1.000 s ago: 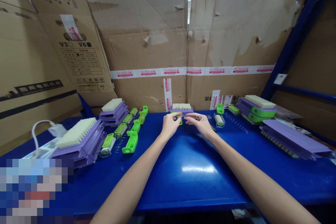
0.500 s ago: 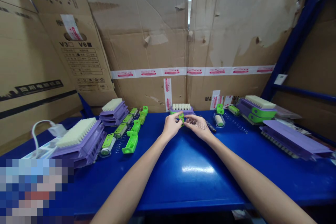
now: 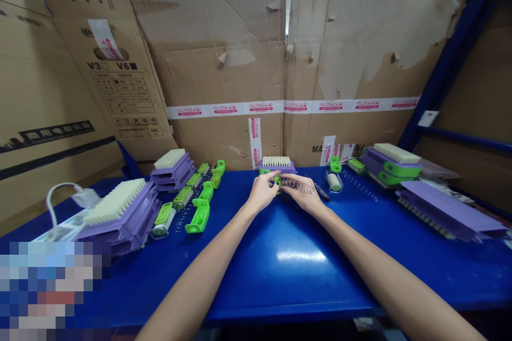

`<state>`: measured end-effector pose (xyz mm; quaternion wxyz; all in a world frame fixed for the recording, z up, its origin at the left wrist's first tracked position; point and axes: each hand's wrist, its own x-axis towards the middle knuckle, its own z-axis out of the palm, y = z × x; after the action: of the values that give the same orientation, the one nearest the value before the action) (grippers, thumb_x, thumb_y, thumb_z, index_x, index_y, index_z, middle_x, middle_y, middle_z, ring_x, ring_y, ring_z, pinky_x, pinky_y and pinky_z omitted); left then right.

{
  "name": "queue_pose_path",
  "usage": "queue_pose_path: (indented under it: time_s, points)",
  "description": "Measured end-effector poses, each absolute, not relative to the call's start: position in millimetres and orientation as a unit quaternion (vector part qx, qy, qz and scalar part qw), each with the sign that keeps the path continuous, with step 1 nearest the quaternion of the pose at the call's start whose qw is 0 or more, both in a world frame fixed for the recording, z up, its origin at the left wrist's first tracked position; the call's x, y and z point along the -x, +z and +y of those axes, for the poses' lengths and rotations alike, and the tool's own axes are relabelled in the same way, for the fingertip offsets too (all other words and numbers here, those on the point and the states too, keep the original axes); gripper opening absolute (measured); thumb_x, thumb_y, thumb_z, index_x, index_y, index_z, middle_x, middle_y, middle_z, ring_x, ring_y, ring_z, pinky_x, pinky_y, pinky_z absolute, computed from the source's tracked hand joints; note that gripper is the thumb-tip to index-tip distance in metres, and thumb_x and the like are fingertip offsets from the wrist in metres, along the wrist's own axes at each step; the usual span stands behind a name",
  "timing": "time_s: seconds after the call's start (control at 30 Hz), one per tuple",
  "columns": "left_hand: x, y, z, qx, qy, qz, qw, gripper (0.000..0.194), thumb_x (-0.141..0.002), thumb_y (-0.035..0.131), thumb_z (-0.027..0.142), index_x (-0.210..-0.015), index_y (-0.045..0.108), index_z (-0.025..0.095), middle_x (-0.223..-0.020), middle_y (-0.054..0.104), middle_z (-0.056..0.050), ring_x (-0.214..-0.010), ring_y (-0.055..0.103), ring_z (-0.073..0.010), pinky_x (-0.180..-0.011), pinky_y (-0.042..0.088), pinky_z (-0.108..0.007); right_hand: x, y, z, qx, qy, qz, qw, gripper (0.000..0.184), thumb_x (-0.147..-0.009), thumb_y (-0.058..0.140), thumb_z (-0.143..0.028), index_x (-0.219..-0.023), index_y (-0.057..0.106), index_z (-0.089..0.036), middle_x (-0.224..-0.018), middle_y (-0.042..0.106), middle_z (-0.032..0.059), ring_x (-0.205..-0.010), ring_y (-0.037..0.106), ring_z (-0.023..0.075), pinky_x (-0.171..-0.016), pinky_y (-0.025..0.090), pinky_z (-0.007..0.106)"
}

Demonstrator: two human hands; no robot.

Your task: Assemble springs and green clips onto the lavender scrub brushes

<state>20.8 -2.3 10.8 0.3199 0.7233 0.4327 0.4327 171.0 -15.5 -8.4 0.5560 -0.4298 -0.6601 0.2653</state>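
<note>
My left hand [image 3: 262,192] is closed around a small green plastic bracket [image 3: 278,183] near the middle of the table. From the other side my right hand [image 3: 304,196] meets it, fingers closed, with a coiled metal spring [image 3: 298,185] lying along the fingers. The spring's left end is close to the bracket; whether it is joined to it I cannot tell. Just behind both hands stands a purple brush block [image 3: 276,163] with cream bristles on top. A dark pen-like tool [image 3: 321,192] lies on the table right of my right hand.
Left are stacked purple brush pieces [image 3: 132,218], green-and-silver parts [image 3: 164,218], green brackets [image 3: 199,217] and springs [image 3: 183,217]. Right are a clear-cased roller [image 3: 333,182], another spring [image 3: 362,187] and more purple pieces [image 3: 448,208]. Cardboard panels [image 3: 224,74] wall the back of the blue table [image 3: 280,282].
The green bracket has turned and dropped slightly between my fingers. The spring lies a little more level along my right hand. Both arms are nearly still.
</note>
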Motion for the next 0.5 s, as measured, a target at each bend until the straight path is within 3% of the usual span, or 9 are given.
queue_pose_path:
  time_s: [0.27, 0.5]
  points:
    - [-22.6, 6.4, 1.5, -0.707, 0.459, 0.408, 0.351, 0.048, -0.068, 0.054, 0.005, -0.114, 0.064, 0.015, -0.090, 0.071, -0.004, -0.072, 0.064, -0.0127, -0.068, 0.054, -0.024, -167.9, -8.6, -15.9, 0.446, 0.249, -0.656, 0.555, 0.025, -0.067, 0.068, -0.031, -0.090, 0.069, -0.021, -0.080, 0.072, 0.0029, -0.073, 0.067, 0.0193, -0.071, 0.052, 0.032]
    - [-17.7, 11.2, 4.9, -0.695, 0.415, 0.416, 0.415, 0.048, -0.068, 0.053, 0.004, -0.116, 0.060, 0.008, -0.071, 0.066, -0.002, -0.052, 0.058, -0.0091, -0.048, 0.051, -0.020, -169.5, -9.9, -13.7, 0.431, 0.258, -0.676, 0.539, 0.029, -0.068, 0.069, -0.034, -0.092, 0.069, -0.019, -0.074, 0.071, 0.0032, -0.067, 0.065, 0.0182, -0.064, 0.051, 0.029]
